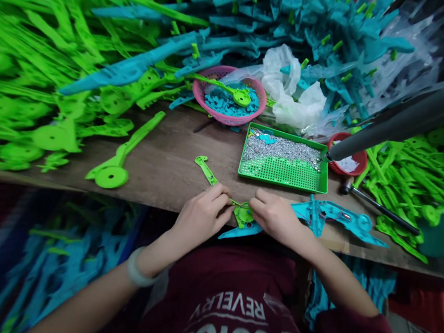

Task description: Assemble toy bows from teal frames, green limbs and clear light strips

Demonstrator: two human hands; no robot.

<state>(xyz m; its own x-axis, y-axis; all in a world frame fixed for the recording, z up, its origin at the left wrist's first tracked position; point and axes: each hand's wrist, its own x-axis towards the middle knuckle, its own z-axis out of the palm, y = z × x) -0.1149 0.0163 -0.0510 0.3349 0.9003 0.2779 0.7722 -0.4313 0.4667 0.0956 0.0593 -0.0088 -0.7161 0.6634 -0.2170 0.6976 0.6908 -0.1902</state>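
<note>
2 hands' fingers (224, 201) pinch green part (243, 214) btwn them, table edge.

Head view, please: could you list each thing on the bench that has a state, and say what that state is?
Left hand: pinching the green part.
Right hand: pinching the same part.
Green plastic part: held at the bench edge, over a blue piece.
Green tray: far half covered with small metal pieces.
Pink basket: holds blue bits, a green part across it.
Hammer: lying flat, untouched.
Red bowl: partly hidden.

Both hands (240, 218) pinch a green plastic piece (243, 214).
</note>
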